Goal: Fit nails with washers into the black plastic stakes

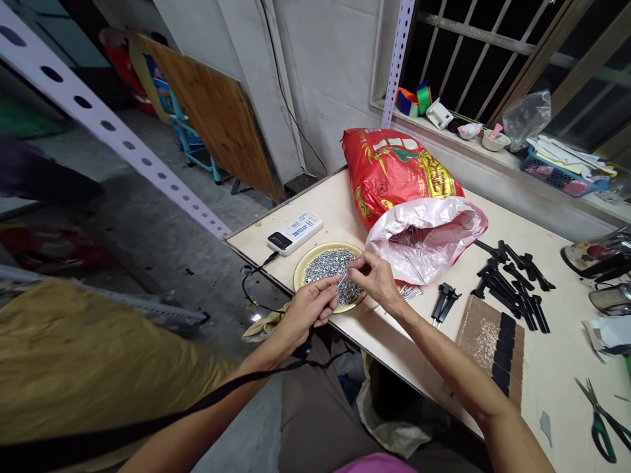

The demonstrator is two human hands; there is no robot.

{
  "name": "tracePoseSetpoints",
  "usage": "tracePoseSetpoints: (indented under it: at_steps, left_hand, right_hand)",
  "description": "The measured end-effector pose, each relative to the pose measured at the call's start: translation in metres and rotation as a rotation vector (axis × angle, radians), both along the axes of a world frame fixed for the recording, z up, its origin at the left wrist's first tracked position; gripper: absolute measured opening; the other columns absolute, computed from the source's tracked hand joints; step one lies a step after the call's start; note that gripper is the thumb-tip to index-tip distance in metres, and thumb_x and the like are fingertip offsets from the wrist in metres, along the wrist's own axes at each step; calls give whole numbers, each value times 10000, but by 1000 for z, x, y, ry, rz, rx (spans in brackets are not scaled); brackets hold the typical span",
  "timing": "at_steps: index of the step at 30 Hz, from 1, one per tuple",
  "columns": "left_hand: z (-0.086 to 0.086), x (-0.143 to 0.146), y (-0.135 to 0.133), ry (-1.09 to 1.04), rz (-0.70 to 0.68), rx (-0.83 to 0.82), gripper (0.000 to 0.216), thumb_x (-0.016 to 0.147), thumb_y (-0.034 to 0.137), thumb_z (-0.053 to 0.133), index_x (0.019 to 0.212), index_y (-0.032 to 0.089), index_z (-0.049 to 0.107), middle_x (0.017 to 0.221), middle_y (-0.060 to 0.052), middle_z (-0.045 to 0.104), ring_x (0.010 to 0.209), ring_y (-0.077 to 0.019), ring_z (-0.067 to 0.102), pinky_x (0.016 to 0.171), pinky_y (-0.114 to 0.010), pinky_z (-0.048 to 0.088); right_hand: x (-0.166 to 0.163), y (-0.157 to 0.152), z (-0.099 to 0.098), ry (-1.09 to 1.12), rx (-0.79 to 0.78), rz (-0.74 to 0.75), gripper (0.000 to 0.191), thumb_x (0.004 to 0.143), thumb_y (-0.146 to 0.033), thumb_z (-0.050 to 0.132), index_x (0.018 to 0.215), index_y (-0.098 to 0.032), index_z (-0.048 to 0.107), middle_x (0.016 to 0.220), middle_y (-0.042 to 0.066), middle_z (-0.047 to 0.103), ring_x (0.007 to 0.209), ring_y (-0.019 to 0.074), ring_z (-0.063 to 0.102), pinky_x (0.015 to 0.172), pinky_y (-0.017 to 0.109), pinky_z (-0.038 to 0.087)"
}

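Note:
Over the near edge of a yellowish round plate, my two hands are close together. The plate holds a heap of small silvery metal pieces. A thin metal rod is pinched between the thumb and fingers of my left hand. Just right of it, my right hand is closed in a pinch near the rod's upper end; whatever is between its fingertips is too small to make out. Several thin metal rods lie on the table beside my right wrist, before the open mouth of a red sack.
A white power bank with a cable lies left of the plate. Black plastic parts, a brown board and green-handled pliers are on the right. A perforated metal post crosses the left side.

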State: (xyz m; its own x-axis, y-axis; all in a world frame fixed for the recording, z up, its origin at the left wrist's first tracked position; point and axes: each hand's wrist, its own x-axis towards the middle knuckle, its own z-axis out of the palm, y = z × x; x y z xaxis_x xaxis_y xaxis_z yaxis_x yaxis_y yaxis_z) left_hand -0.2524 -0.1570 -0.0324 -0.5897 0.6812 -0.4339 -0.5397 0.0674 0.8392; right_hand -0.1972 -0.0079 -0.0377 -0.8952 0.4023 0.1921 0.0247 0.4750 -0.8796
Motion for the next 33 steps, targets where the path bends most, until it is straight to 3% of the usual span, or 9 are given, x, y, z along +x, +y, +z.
tracePoseSetpoints:
  at_steps: [4, 8, 17, 19, 23, 25, 28, 33]
  left_hand:
    - [2, 3, 4, 16, -6, 31, 536, 612, 371, 760, 1077, 125, 651, 502, 84, 487, 345, -19, 305, 337, -161, 144]
    - [5, 3, 10, 46, -13, 47, 536, 610, 389, 758, 1061, 122, 646, 498, 88, 477, 346, -21, 311, 339, -159, 142]
    - [7, 0, 15, 127, -5, 39, 672, 562, 469, 768, 1113, 106, 645, 512, 86, 468, 365, -21, 302, 349, -165, 155]
    - [7, 1, 15, 130, -9, 35, 719, 560, 481, 767, 1156, 102, 635, 512, 87, 463, 369, -21, 297, 354, -168, 151]
    - [8, 1, 15, 127, -27, 31, 780, 555, 487, 771, 1214, 101, 611, 516, 91, 453, 378, -15, 279, 364, -169, 139]
    - [10, 0, 14, 114, -57, 33, 776, 554, 476, 779, 1214, 102, 613, 516, 92, 447, 381, -12, 270, 368, -168, 132]
    - [14, -3, 12, 69, -127, 44, 745, 570, 451, 786, 1209, 107, 615, 512, 92, 438, 384, -9, 264, 373, -164, 126]
    - [20, -3, 13, 7, -296, 96, 627, 600, 434, 790, 1130, 130, 649, 498, 97, 417, 374, -6, 241, 365, -156, 119]
  right_hand:
    - [7, -5, 3, 106, -265, -51, 107, 728, -282, 589, 751, -179, 573, 707, -7, 650, 640, 121, 606, 620, 240, 485]
    - [11, -6, 8, 156, -331, -70, 136, 722, -312, 601, 752, -181, 581, 709, -1, 655, 649, 126, 627, 644, 249, 503]
    - [10, -7, 4, 214, -210, -140, 97, 767, -280, 602, 783, -185, 602, 762, 13, 682, 687, 129, 635, 641, 237, 511]
    - [13, -8, 3, 248, -90, -139, 69, 805, -245, 573, 807, -192, 617, 788, 16, 689, 713, 132, 640, 662, 246, 521]
    - [20, -4, 3, 375, 309, -48, 164, 885, -193, 500, 845, -208, 658, 820, 34, 698, 777, 154, 642, 745, 294, 528]
    - [23, 1, 6, 405, 406, -5, 187, 914, -197, 488, 914, -204, 675, 859, 50, 703, 819, 164, 645, 781, 312, 526]
    - [29, 11, 14, 344, 368, 58, 206, 932, -231, 503, 1039, -210, 678, 950, 60, 699, 873, 162, 648, 772, 298, 531]
    - [40, 28, 26, 258, 247, 223, 217, 919, -328, 544, 956, -212, 724, 875, 46, 704, 798, 140, 660, 710, 255, 531]
